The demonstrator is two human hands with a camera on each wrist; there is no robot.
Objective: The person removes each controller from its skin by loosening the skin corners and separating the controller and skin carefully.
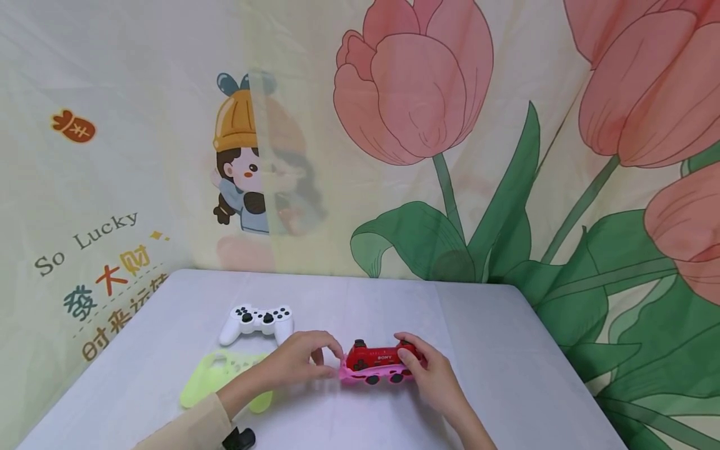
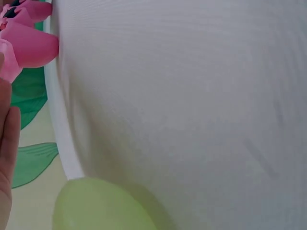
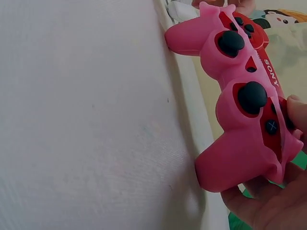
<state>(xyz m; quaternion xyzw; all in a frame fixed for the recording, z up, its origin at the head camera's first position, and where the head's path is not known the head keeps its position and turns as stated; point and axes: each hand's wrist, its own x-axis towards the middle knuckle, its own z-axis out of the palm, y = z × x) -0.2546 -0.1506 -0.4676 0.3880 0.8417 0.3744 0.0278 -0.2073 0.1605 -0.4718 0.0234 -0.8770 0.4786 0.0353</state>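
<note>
So the right hand (image 1: 435,378) had a proper hold on the right end of the red controller (image 1: 379,357), thumb on the front and the other fingers tucked round behind, rubbery pink cover (image 3: 230,158) and all. The left hand (image 1: 295,359) was at the controller's other end with fingers bent and the thumb tip near the fingertips, right up by the cover's edge. Honestly couldn't tell if it had pinched that edge or was just next to it.

The big thing: the controller lay lengthwise from one hand to the other, so its long axis ran left to right, with the right hand the nearer, firmer one. The cover wrapped the handles and went round the black sticks (image 3: 252,98), but the red strip with the SONY lettering stuck out bare.

Further out, a white controller (image 1: 259,320) sat left of the red one and farther from the person. A yellow-green cover (image 1: 202,378) lay left of the red one too, partly behind the left forearm.
</note>
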